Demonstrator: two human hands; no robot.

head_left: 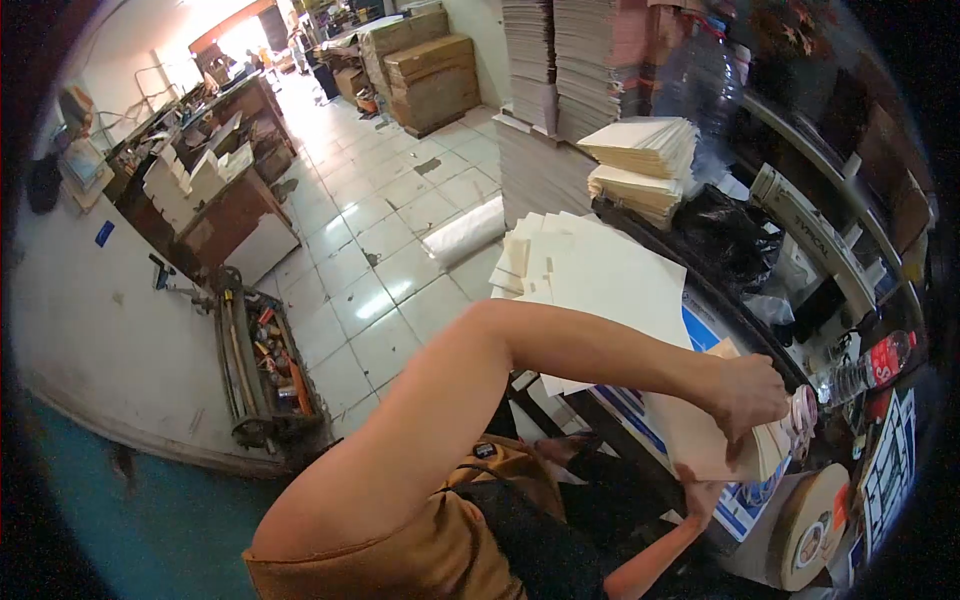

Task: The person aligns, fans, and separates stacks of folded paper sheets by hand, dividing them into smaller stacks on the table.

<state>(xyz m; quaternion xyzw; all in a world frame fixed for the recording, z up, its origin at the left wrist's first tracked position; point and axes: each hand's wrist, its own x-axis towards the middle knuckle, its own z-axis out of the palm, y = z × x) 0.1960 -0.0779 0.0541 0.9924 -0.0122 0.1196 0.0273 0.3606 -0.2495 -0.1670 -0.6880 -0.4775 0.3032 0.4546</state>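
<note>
Item: stack of tan sheets (690, 435), one, lying over blue-and-white printed material (738, 522), between my two hands. My left hand (750, 395), curled, fingers down on its upper side; whether gripping or only pressing, I cannot tell. My right hand (700, 495), clamped on its near edge.

Containers: open metal trough (268, 365), long, holding mixed small articles, some orange or red. Clear bottle (880, 362), red-labelled, tilted; contents unclear. Large clear jug (700, 80), beside tall paper stacks (580, 65); contents unclear. Black plastic bag (725, 235), crumpled; contents hidden. Brown cartons (432, 85), at the far wall; contents hidden.
</note>
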